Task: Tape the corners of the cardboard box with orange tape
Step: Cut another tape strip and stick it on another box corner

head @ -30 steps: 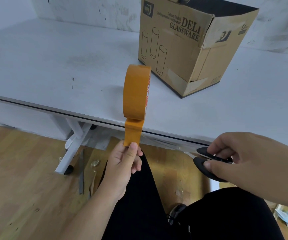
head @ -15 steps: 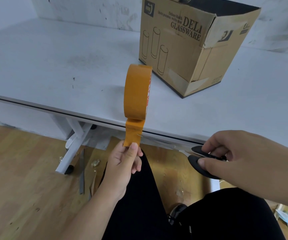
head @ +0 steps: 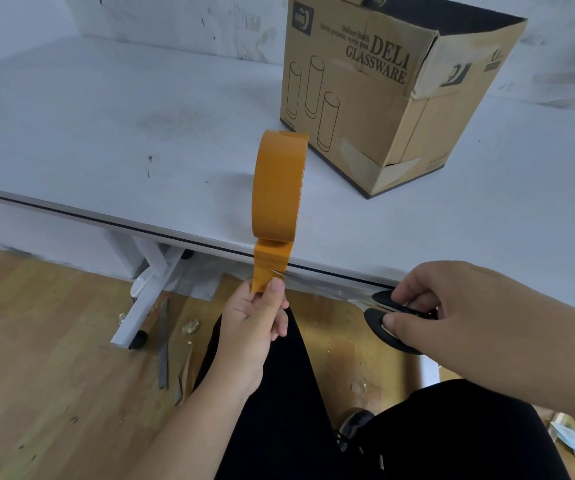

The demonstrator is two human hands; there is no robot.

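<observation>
pinching tape strip (head: 268,271), left hand (head: 254,320); right hand (head: 452,306) grips scissors (head: 388,315), blades at strip's edge

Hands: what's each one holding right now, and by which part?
Left hand pinches the free end of the orange tape; right hand grips the scissors by their black handles.

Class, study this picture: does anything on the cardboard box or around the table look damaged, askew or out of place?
Yes. The brown cardboard box looks worn: its near vertical corner is torn near the top, and a gap shows at the bottom. Scraps and debris lie scattered on the wooden floor under the white table.
</observation>
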